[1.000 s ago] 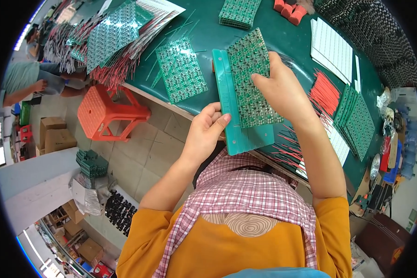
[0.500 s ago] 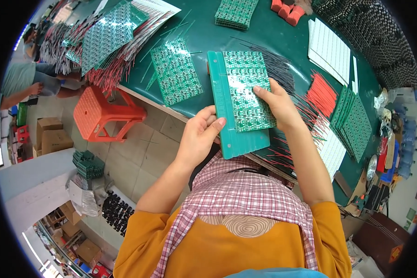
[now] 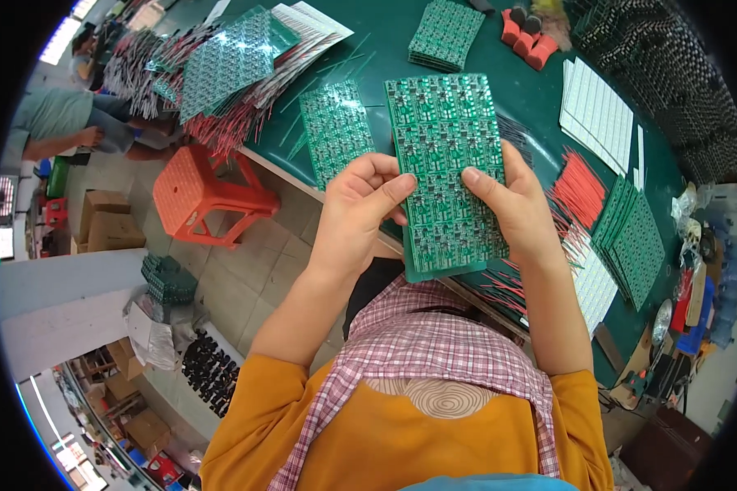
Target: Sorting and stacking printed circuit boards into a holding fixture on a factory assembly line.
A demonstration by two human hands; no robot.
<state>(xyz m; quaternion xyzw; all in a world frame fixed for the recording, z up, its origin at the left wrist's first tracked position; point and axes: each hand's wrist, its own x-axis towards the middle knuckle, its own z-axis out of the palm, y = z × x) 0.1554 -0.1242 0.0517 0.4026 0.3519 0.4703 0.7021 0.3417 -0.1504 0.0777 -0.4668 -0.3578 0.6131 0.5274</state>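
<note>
A large green circuit board panel (image 3: 446, 139) is held upright in front of me, above the edge of the green table (image 3: 540, 106). My left hand (image 3: 360, 204) grips its left edge, thumb on the front face. My right hand (image 3: 512, 204) grips its right side, thumb pressed on the face too. A plain green backing sheet shows under the panel's lower edge. Red and black wires (image 3: 581, 188) lie on the table just right of my right hand.
More green circuit panels lie on the table: one flat (image 3: 336, 131), a stack at the back (image 3: 442, 33), a pile at left (image 3: 229, 61), another at right (image 3: 635, 237). White strips (image 3: 598, 106) lie at right. An orange stool (image 3: 201, 192) stands on the floor; another person (image 3: 65, 131) sits at left.
Both hands have lifted the panel and squared it up; it now faces me more fully, with my right thumb on its front instead of my whole hand lying across it.
</note>
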